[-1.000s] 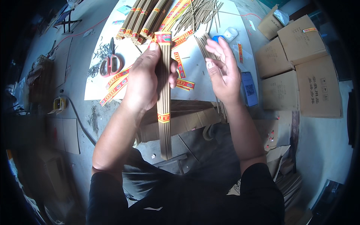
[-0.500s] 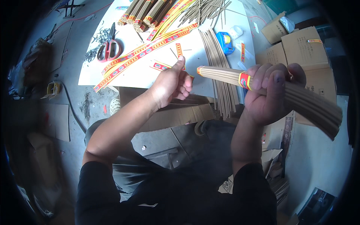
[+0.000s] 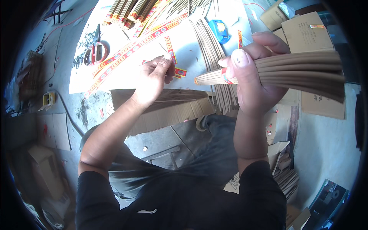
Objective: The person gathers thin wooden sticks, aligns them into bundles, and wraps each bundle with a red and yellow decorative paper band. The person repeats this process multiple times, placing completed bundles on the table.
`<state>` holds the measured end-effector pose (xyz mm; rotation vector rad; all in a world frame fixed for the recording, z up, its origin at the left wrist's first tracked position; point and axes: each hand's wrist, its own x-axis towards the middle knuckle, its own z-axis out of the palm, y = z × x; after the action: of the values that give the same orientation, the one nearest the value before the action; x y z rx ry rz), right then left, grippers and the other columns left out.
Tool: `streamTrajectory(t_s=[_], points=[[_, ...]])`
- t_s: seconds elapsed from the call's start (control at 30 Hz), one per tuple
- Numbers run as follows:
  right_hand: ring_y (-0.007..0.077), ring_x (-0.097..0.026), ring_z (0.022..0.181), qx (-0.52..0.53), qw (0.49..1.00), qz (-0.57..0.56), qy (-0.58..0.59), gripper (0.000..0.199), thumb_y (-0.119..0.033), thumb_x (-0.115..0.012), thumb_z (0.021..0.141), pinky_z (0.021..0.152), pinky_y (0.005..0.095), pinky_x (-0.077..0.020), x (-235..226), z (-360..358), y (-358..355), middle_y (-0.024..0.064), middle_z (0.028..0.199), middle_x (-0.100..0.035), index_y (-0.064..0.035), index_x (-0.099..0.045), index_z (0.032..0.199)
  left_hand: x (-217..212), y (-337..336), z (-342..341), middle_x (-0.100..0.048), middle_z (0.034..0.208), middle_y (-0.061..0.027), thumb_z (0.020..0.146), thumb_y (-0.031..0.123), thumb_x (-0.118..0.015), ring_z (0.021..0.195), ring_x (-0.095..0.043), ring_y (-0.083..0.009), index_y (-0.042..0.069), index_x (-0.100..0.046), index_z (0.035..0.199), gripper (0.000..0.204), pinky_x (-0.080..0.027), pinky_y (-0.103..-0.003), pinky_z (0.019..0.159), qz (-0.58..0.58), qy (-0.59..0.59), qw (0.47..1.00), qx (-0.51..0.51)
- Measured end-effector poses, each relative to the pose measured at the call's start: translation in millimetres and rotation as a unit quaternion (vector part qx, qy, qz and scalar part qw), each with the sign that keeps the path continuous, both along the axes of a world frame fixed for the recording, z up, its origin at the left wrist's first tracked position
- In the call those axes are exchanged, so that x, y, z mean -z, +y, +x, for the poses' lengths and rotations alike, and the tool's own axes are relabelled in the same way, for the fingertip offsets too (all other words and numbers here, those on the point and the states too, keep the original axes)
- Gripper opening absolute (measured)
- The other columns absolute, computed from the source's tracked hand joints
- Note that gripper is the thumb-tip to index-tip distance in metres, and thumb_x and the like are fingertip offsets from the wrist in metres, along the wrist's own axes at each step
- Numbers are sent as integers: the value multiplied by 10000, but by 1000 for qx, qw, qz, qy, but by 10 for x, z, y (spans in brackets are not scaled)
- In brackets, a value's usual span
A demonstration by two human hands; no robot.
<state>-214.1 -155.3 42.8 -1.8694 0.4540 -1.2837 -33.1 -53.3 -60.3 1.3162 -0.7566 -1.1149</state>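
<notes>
- White table (image 3: 184, 46): a crowded surface; a sweep of either forearm could drag its loose contents over the near edge.
- Cardboard box (image 3: 168, 115): below that edge; anything slipping off may drop into it or past it.
- Bundle of sticks (image 3: 303, 71): raised over the table's near right part, its banded tip above the loose sticks, its other end splayed to the right. Uneven pressure could let sticks slide lengthwise, and a knock on the splayed end might snap some.
- Loose sticks (image 3: 209, 50): laid lengthwise, lower ends jutting beyond the edge; a bump there could roll or break them.
- Right hand (image 3: 257, 73): closed around the bundle beside a red-and-yellow band (image 3: 225, 76); too hard a squeeze may crush sticks or skew that band.
- Left hand (image 3: 155, 78): fingers loosely curled, thumb and forefinger nearly meeting at a short printed strip (image 3: 169, 46); whether they pinch it cannot be told at this angle. A poor pinch could crease it or miss it.
- Scissors (image 3: 96, 50): lying apart from both hands; a careless leftward reach could push them.
</notes>
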Motion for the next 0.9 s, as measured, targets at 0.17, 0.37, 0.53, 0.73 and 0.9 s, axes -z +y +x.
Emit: streamTrajectory(t_s=[0.17, 0.37, 0.53, 0.73, 0.9], points=[[132, -656, 676, -36, 999, 18, 33, 251, 61, -627, 958, 655, 286, -599, 125, 96, -25, 76, 791, -659, 41, -553, 1196, 29, 26, -95, -639, 1043, -37, 1041, 182, -650, 947, -593, -134, 33, -639, 1121, 169, -515, -315, 836, -68, -59, 995, 32], [130, -625, 613, -130, 967, 198, -90, 216, 24, -619, 996, 626, 315, -577, 1, 118, 8, 76, 801, -637, 22, -544, 1198, -319, 21, -361, -626, 1293, -114, 853, 130, -883, 1145, -632, -194, 31, -402, 1526, 832, -532, -353, 993, -181, -243, 940, 155], [184, -620, 649, -219, 856, 414, -218, 240, -44, -694, 945, 688, 424, -550, -15, 125, -243, 85, 763, -602, -21, -566, 1146, -459, 124, -471, -692, 856, -8, 935, 128, -817, 815, -631, -82, -5, -685, 1065, 227, -532, -297, 748, 91, -178, 959, 199], [117, -522, 599, -221, 827, 465, -224, 198, -100, -709, 950, 643, 370, -503, 4, 5, -494, -18, 713, -509, -97, -582, 1102, -474, 294, -557, -589, 703, 43, 935, 100, -801, 635, -555, -33, 63, -633, 858, 188, -438, -244, 564, 115, -63, 968, 215], [91, -490, 552, -266, 819, 470, -197, 136, -117, -704, 957, 628, 343, -485, 74, 55, -452, -59, 660, -471, -131, -607, 1051, -292, 363, -378, -723, 863, -5, 955, 67, -739, 650, -584, -43, 10, -695, 1148, 205, -452, -221, 568, 126, 47, 940, 315]])
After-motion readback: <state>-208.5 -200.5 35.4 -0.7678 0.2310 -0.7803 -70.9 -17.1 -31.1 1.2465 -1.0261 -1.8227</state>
